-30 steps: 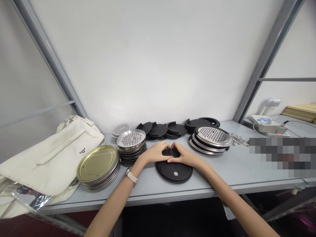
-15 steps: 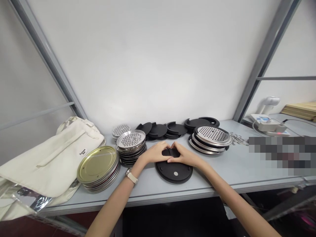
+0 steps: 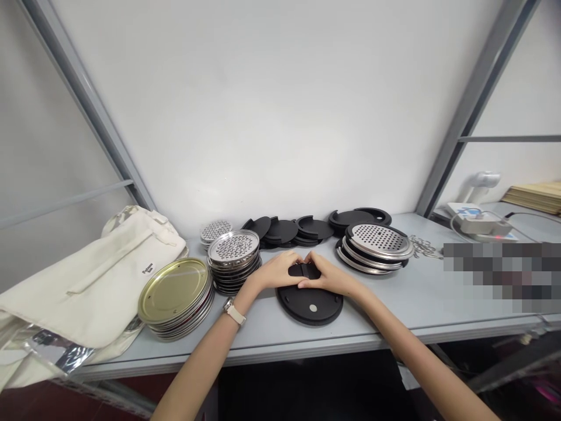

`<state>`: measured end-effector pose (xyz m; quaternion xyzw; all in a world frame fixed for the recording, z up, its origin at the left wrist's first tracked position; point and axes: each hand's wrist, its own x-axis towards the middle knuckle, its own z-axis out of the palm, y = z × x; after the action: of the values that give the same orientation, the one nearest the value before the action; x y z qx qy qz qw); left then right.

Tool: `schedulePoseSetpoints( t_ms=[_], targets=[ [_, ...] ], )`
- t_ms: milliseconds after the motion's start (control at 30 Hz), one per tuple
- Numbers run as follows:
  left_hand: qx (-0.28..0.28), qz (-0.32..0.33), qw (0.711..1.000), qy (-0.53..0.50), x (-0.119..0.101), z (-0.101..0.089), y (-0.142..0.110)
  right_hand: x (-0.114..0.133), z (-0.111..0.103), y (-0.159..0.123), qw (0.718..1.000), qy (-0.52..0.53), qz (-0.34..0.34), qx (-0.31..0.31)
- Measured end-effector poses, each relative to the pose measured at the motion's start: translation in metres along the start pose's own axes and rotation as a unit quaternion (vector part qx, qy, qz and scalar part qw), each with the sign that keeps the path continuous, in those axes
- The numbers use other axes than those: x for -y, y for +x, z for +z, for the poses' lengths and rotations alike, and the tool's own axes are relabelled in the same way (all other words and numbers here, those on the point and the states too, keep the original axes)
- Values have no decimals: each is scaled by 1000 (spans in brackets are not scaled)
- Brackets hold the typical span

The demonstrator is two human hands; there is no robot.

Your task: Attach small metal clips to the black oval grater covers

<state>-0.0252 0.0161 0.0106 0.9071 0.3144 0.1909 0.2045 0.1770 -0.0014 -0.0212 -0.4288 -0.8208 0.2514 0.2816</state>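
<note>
A round black disc [image 3: 310, 307] with a small pale dot lies flat near the front edge of the table. My left hand [image 3: 279, 270] grips its far part from the left, fingers curled over the far edge. From the right, my right hand [image 3: 328, 276] does the same, and the two thumbs meet on top of the disc. Between the hands a dark raised strip shows on the disc; the fingertips are partly hidden. Just left of my left hand stands a stack of round metal grater plates [image 3: 234, 247] on black rings.
Gold-coloured lids [image 3: 175, 290] are stacked at left beside a cream cloth bag [image 3: 100, 275]. Black round trays [image 3: 280, 231] lie along the wall. Perforated metal discs [image 3: 379, 240] are piled at right, near small metal hooks [image 3: 423, 247]. A power adapter [image 3: 477, 222] with cables sits farther right.
Both hands keep the same hold on the black disc. The whole view has shifted very slightly; nothing on the table has visibly moved.
</note>
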Motion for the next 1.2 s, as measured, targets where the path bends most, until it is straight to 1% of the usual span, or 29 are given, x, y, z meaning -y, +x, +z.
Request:
schedulePoseSetpoints(
  t_ms=[400, 633, 833, 1200],
  targets=[
    [2, 4, 1000, 14, 4, 2, 0, -1, 1, 0, 1000, 0, -6, 2],
    [-2, 25, 999, 43, 5, 3, 1, -2, 1, 0, 1000, -3, -4, 4],
    [-3, 37, 998, 40, 8, 4, 1, 0, 0, -1, 1000, -6, -2, 6],
    [4, 26, 999, 44, 5, 2, 0, -2, 1, -1, 1000, -7, 3, 6]
  ],
)
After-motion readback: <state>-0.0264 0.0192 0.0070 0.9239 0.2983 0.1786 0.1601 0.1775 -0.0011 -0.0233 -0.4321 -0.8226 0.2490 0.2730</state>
